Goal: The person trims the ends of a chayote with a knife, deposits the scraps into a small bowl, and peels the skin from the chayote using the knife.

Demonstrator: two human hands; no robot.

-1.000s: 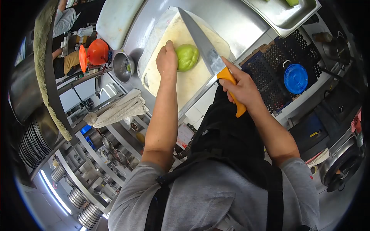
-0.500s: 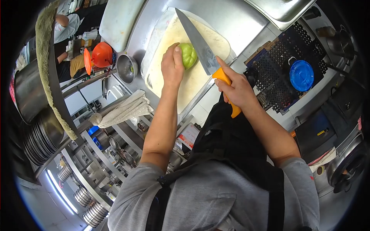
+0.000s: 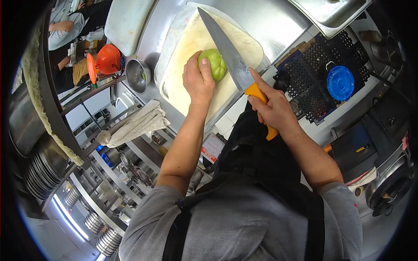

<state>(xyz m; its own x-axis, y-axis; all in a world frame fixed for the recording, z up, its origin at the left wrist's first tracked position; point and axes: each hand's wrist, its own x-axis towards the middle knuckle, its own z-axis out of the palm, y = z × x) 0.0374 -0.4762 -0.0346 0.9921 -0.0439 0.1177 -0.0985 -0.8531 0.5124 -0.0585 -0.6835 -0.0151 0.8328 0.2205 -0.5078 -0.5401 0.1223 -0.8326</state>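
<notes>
A pale green, lobed chayote [image 3: 216, 66] rests on a cream cutting board [image 3: 237, 43]. My left hand [image 3: 199, 80] is closed around its left side, with the thumb on top. In my right hand [image 3: 275, 106] is a large chef's knife [image 3: 228, 50] with an orange handle, its index finger laid along the heel of the blade. The blade slants up and left over the board, just right of the chayote. Whether blade and chayote touch I cannot tell. Part of the chayote is hidden under my left fingers.
A steel bowl [image 3: 138, 76] stands left of the board, near a white board [image 3: 128, 26] and an orange container [image 3: 108, 59]. A towel [image 3: 137, 124] hangs on a rail. A steel pan [image 3: 333, 17] and a blue bucket [image 3: 340, 83] are at right. Another person [image 3: 72, 30] is at upper left.
My right hand and the knife's handle have shifted slightly right and down in view. My left hand and the chayote appear a little further right. Both grips stay the same.
</notes>
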